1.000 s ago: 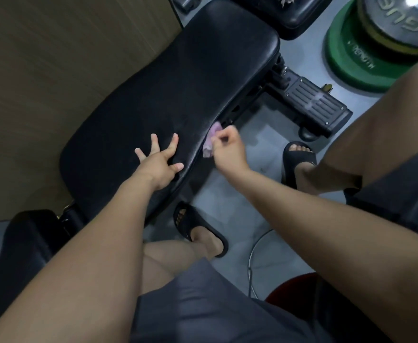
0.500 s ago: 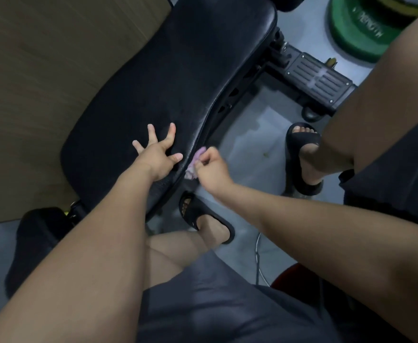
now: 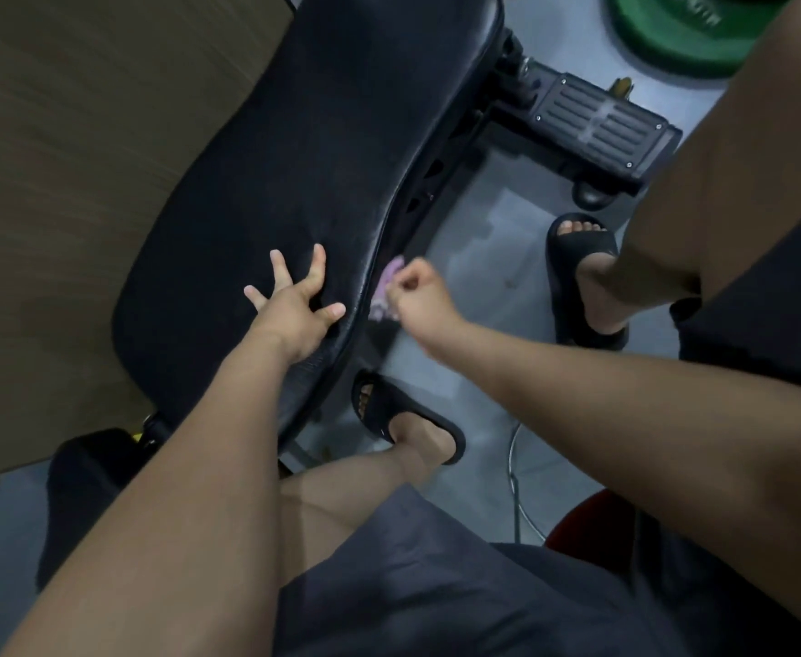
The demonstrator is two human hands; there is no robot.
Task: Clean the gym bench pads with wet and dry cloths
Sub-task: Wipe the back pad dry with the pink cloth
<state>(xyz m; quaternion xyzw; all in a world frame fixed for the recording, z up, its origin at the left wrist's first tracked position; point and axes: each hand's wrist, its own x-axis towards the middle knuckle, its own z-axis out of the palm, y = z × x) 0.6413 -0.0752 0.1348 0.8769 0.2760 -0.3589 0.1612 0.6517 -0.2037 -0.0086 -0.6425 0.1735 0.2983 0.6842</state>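
Note:
A long black bench pad (image 3: 323,149) runs from the top centre down to the lower left. My left hand (image 3: 296,303) rests on its top near the right edge, fingers spread. My right hand (image 3: 420,301) grips a small pink cloth (image 3: 386,294) and holds it against the pad's right side edge, just right of my left hand. A second black pad (image 3: 86,486) shows at the lower left, partly hidden by my left forearm.
A wooden wall panel (image 3: 81,182) stands left of the bench. The bench's black foot plate (image 3: 602,128) and a green weight plate (image 3: 683,35) lie at the top right on the grey floor. My sandalled feet (image 3: 583,272) stand beside the bench. A red stool seat (image 3: 588,523) is at lower right.
My right hand has slid the pink cloth along the pad's side edge toward me, then stayed near my left hand. The view tilted down; my left hand stays on the pad.

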